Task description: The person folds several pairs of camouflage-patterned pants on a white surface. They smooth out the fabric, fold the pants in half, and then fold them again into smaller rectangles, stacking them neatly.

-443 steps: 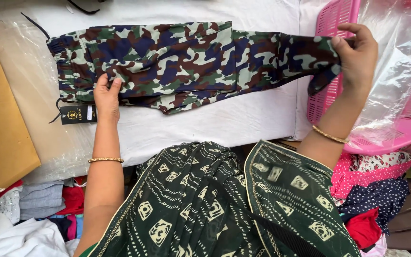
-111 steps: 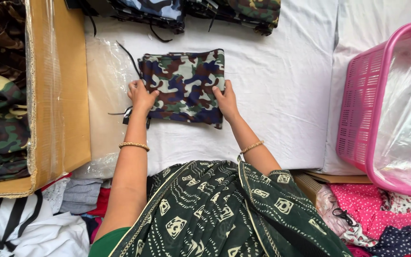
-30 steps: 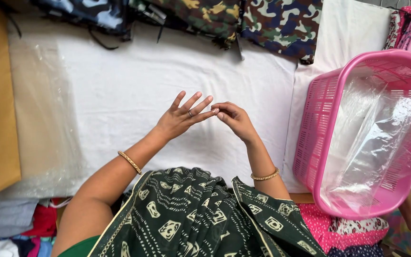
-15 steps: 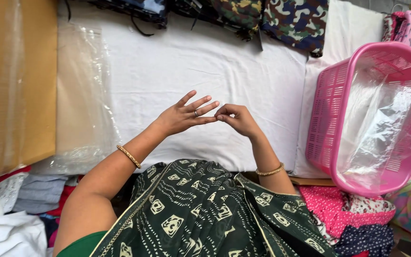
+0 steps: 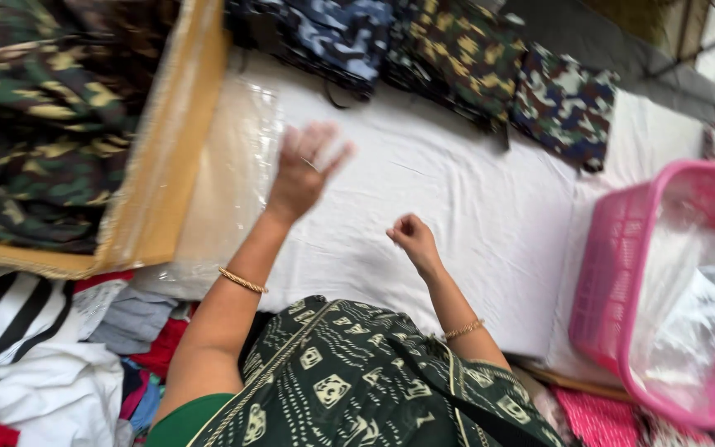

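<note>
Flat against the white sheet (image 5: 457, 215), a clear, glossy plastic bag (image 5: 229, 182) lies on the left, crinkled and catching light, its left edge beside the open brown cardboard box (image 5: 159, 157) packed with camouflage cloth. Just over the bag's right edge hangs the left hand (image 5: 304, 174), blurred, fingers spread wide, holding nothing; whether it touches the plastic cannot be told. Nearer and to the right, the right hand (image 5: 411, 236) is curled into a loose fist above bare sheet, well apart from the bag. Along the far edge sit 3 folded camouflage garments (image 5: 564, 108). At right stands a pink slatted basket (image 5: 614, 248) lined with clear film.
</note>
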